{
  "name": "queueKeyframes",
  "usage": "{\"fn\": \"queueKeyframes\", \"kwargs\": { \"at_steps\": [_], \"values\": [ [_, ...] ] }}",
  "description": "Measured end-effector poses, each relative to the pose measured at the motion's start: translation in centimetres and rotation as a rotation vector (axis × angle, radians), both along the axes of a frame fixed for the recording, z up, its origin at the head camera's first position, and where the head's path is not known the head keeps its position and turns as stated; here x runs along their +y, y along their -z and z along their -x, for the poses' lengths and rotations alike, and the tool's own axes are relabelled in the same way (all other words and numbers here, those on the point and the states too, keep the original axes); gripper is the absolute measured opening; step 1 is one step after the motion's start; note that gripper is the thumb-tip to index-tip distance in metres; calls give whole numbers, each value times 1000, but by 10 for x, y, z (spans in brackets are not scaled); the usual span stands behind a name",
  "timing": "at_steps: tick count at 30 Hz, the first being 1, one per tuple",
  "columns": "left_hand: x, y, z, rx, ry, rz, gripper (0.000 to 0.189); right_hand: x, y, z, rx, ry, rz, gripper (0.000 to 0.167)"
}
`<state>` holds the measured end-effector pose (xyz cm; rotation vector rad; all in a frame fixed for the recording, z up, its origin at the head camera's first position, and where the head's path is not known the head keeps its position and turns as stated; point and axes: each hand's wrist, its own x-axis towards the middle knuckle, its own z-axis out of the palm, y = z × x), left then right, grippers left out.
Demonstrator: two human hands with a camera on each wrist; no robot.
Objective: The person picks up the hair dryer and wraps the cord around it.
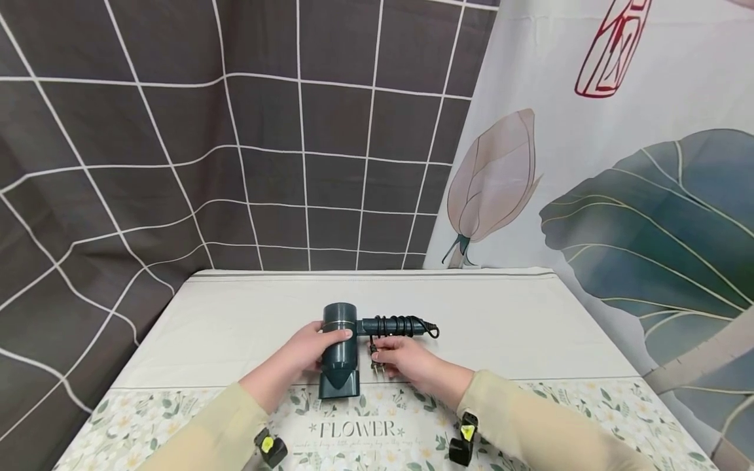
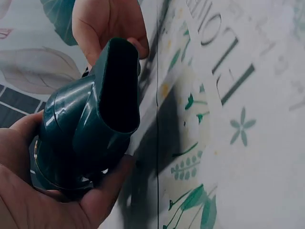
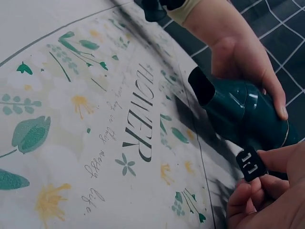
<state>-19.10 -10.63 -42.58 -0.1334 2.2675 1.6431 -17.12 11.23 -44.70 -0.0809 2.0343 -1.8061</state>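
A dark green hair dryer (image 1: 340,347) is held over the table, its flat nozzle (image 2: 119,88) toward the person and its handle (image 1: 391,326) pointing right. Black cord (image 1: 406,324) is wound around that handle. My left hand (image 1: 311,347) grips the barrel from the left, thumb across its top. With thumb and fingers, my right hand (image 1: 406,358) pinches the two-pronged plug (image 3: 251,163) just below the handle. The prongs face the person in the right wrist view.
A white cloth with a floral band and the word FLOWER (image 1: 356,429) covers the table. Behind it hangs a dark grid-patterned curtain (image 1: 265,183), with a white leaf-printed curtain (image 1: 501,242) at the right. Black wrist devices (image 1: 462,441) sit by both sleeves.
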Motion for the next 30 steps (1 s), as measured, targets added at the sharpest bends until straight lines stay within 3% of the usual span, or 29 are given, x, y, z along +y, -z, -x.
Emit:
{"fn": "queueKeyframes", "kwargs": {
  "at_steps": [10,17,24,30],
  "values": [
    [5,8,9,7,69,99,77,-1,3,3,34,31,-201,39],
    [2,10,17,-13,58,128,89,-7,0,4,126,12,-344,28],
    [2,9,18,-9,46,115,95,-10,0,2,308,-27,-514,20],
    [0,15,19,-15,49,89,100,-7,5,2,466,-49,-630,6]
  ]
}}
